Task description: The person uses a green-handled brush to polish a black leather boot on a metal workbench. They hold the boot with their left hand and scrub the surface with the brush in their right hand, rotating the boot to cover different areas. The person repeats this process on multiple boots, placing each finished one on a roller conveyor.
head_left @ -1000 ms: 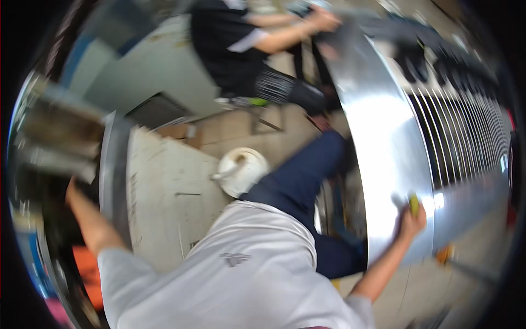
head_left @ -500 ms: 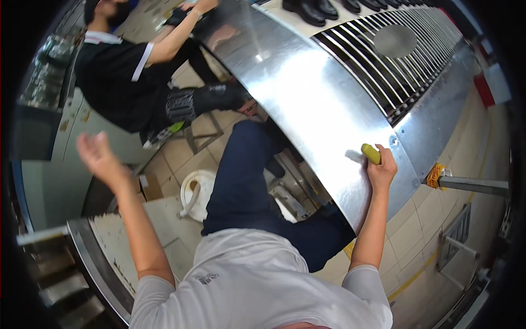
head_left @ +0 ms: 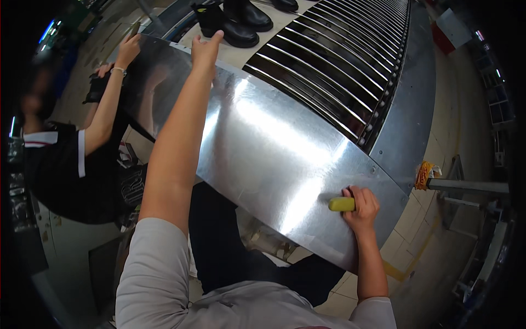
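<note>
My left hand (head_left: 206,53) is stretched far forward over the table's far edge, its thumb and forefinger apart and nothing seen between them. Just beyond it stands a black ankle boot (head_left: 235,36), which the thumb overlaps in view; whether they touch I cannot tell. A second black boot (head_left: 249,15) stands close behind that one. Down by the near right of the metal table (head_left: 257,159), my right hand (head_left: 361,209) is closed round a yellow-green block (head_left: 341,204) with rounded ends. The block is held just over or against the shiny sheet; its gripped end is hidden.
Beyond the table runs a conveyor of curved metal bars (head_left: 329,60). Another black shoe (head_left: 286,4) stands farther along the pale belt. On the left, a co-worker in black (head_left: 71,170) works with both hands near the table's corner. A metal rail (head_left: 466,186) juts out at right.
My left hand has swung from the far left, up and across the table to the boots. My right hand has shifted slightly left and nearer with the yellow-green block. The view has turned.
</note>
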